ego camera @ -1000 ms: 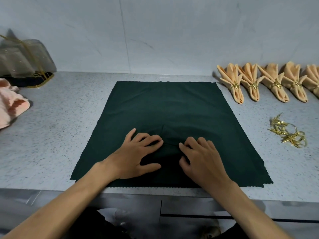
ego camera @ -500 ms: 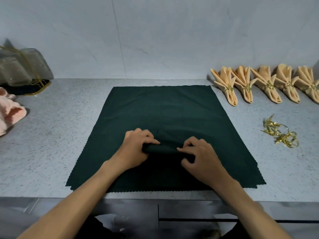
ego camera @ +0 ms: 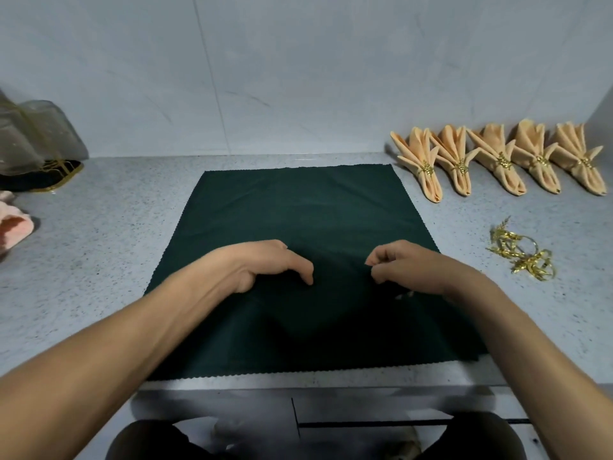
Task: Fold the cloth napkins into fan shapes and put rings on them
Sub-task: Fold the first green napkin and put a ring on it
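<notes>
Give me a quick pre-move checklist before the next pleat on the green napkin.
1. Green napkin flat on the counter, far half unfolded: ok.
2. Left hand on the cloth, fingers curled down: ok.
3. Right hand pinching a fold: cannot tell, fingers curled, cloth too dark.
4. Pleat formed between the hands: cannot tell.
5. Loose gold rings beside the napkin, right side: ok.
6. Finished peach napkins clear of the work area: ok.

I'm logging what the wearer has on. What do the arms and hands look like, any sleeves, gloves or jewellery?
Both forearms are bare with no sleeves in view. The left hand and right hand are ungloved, with no visible rings, watch or bracelets.
</notes>
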Demonstrator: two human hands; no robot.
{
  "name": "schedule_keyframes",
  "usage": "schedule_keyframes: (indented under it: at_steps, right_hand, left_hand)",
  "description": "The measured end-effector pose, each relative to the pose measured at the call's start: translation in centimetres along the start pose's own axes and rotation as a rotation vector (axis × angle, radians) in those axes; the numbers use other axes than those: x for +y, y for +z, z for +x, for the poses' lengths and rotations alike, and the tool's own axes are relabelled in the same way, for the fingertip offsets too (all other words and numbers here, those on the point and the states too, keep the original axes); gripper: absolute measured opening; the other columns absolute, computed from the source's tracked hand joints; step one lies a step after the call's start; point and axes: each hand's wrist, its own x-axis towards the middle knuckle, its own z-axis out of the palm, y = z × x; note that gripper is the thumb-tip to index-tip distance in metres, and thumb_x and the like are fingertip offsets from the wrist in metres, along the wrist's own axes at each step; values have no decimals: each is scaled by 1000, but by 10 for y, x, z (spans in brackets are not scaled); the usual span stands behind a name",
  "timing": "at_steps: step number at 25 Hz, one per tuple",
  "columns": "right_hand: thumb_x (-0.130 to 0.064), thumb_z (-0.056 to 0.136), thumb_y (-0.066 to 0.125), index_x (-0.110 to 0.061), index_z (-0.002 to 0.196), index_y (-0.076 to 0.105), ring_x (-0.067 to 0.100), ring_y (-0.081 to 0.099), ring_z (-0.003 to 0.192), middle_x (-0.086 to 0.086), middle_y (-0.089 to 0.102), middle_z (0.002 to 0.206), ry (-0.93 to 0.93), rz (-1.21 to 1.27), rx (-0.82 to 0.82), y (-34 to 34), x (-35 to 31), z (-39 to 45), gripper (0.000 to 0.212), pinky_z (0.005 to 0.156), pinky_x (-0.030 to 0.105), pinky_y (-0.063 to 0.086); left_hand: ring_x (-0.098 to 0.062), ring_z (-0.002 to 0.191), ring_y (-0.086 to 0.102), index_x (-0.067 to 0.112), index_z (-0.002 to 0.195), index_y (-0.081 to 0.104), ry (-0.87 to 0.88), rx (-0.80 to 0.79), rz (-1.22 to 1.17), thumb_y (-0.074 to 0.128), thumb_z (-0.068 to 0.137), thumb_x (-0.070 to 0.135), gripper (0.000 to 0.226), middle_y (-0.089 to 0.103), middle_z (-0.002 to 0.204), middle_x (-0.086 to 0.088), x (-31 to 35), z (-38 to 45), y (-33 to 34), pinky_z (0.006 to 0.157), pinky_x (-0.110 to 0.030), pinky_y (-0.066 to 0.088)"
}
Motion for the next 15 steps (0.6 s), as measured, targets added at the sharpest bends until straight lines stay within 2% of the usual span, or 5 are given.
schedule_keyframes:
  at_steps: [4,7,10,13,15]
  right_hand:
    - [-38,102,44,-20,148,40,13,32,142,-6,41,151,-234,-247,375,63,17,5,49,117,27,23]
    - [-55,98,8,-21,158,1,7,-8,150,-8,-1,165,-214,-482,270,92,19,7,69,119,25,-10]
    - [-63,82,-18,-21,158,-5,9,-13,150,-6,-8,165,-167,-559,312,98,21,13,87,118,28,-14]
    - [-58,84,-19,-19,158,0,13,-8,151,-3,-3,166,-172,-595,380,104,22,15,86,121,30,-10]
    - [-51,82,-19,-19,158,1,15,-7,152,-2,-1,166,-189,-625,378,106,24,16,85,121,32,-10]
  left_hand:
    - [-35,86,72,3,101,73,-96,-1,21,74,73,10,29,74,95,-19,1,15,2,85,-51,57]
    - [-34,87,73,4,99,72,-64,21,56,77,74,12,27,75,91,-17,-3,16,1,81,-47,59]
    - [-26,84,72,10,97,71,23,190,350,82,69,29,35,75,90,-7,-6,18,-8,76,-38,60]
    - [-29,112,59,17,119,59,546,696,986,64,79,36,44,62,120,-5,-16,26,24,94,-41,45]
    - [-26,141,35,16,144,43,853,545,1059,42,95,33,52,40,152,-5,-34,33,60,115,-41,27]
